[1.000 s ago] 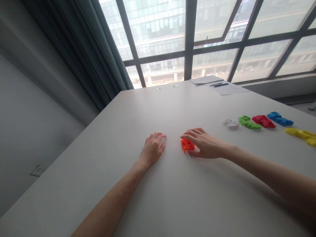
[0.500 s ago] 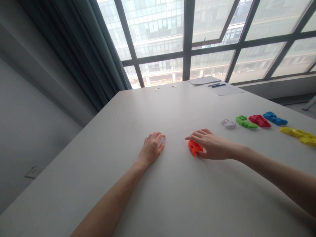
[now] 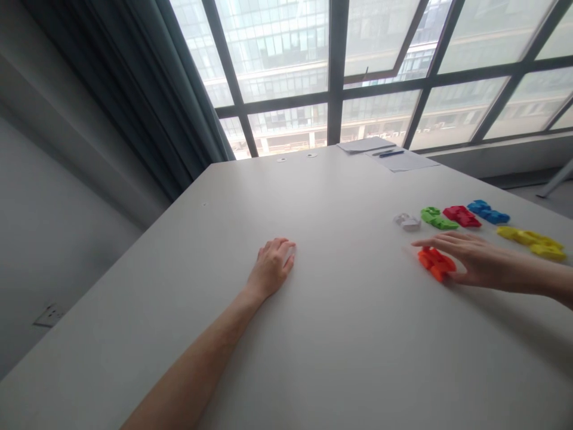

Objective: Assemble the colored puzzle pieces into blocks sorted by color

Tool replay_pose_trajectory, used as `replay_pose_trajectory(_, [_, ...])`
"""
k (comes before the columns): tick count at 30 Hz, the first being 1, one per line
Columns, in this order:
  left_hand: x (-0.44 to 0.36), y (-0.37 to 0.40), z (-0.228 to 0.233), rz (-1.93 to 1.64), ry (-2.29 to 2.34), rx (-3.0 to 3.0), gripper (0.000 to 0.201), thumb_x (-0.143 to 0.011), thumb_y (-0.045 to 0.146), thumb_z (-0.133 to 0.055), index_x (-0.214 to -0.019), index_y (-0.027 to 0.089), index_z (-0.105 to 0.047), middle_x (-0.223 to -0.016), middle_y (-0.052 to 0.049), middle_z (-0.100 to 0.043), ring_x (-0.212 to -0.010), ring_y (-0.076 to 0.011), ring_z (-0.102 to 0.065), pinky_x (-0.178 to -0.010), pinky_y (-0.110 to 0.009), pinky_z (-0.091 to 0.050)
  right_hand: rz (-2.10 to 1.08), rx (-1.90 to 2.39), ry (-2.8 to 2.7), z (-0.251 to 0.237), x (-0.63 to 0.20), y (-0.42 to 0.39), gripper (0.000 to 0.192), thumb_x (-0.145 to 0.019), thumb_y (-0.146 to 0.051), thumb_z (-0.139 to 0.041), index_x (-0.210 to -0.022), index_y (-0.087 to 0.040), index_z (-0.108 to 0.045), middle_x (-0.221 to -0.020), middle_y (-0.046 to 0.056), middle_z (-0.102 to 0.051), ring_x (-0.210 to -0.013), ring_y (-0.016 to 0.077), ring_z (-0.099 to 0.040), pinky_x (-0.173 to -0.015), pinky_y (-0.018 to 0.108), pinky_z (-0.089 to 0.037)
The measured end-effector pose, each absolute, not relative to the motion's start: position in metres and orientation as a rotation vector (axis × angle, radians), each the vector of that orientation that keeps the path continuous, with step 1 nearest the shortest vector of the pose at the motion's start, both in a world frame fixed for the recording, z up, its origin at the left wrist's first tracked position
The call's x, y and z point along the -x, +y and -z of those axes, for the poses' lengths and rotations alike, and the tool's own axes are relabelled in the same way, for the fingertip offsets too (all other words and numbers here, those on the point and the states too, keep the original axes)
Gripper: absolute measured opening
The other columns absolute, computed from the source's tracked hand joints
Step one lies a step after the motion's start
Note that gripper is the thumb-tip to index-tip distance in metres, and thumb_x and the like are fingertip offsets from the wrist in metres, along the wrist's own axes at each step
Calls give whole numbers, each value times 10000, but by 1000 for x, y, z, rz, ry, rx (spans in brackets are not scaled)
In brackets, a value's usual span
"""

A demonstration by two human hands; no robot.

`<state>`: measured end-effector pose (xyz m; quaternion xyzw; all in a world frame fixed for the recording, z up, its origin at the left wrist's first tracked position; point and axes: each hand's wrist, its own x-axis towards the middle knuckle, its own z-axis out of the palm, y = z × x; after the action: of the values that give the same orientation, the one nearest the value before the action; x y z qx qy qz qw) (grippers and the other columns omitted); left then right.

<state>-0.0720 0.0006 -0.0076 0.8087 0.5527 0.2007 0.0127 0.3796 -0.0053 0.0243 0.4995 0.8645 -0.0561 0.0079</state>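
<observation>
My right hand (image 3: 477, 260) lies over a small cluster of bright orange plastic pieces (image 3: 436, 263), its fingers across the far side and its thumb against the near side. Part of the cluster is hidden under the palm. Palm down on the white table (image 3: 340, 346), my left hand (image 3: 271, 266) rests with loosely bent fingers and the thumb apart, nothing visible in it. Just beyond the right hand lie groups of similar pieces: white pieces (image 3: 407, 221), green pieces (image 3: 439, 218), red pieces (image 3: 462, 216), blue pieces (image 3: 487, 211) and yellow pieces (image 3: 532, 241).
Papers (image 3: 364, 145) with a dark blue pen (image 3: 391, 153) lie at the table's far edge, below the window. A dark curtain (image 3: 147, 89) hangs at the left, above a wall socket (image 3: 49, 315).
My right hand has slid the orange pieces to the right across the table, close to the other coloured groups. My left hand stays in place. The view has shifted slightly.
</observation>
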Motion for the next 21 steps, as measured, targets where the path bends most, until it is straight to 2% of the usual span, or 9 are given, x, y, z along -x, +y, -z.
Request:
replay_pose_trajectory(8, [73, 2, 10, -641, 1711, -2541, 264, -908, 191, -494, -1161, 213, -566, -1216, -83, -575, -1150, -240, -522, -1026, -443, -410, 155, -1835, 2481, -28, -479, 20, 608, -691, -471, -661, -1264, -277, -600, -1299, 155, -607, -1207, 336, -551, -963, 462, -427])
replay_pose_trajectory(15, [73, 3, 10, -650, 1702, -2551, 265, -904, 196, -494, -1158, 218, -566, -1209, -81, -581, -1144, -243, -522, -1019, -444, -414, 286, -1897, 2540, -31, -496, 26, 573, -712, -353, -720, -1265, -233, -632, -1291, 223, -598, -1142, 294, -600, -892, 388, -431])
replay_pose_trajectory(21, [72, 2, 9, -638, 1710, -2549, 265, -902, 189, -503, -1159, 215, -566, -1214, -78, -581, -1145, -243, -522, -1017, -438, -414, 322, -1887, 2555, -32, -499, 26, 590, -739, -324, -704, -1315, -278, -589, -1345, 198, -566, -1158, 278, -592, -888, 377, -422])
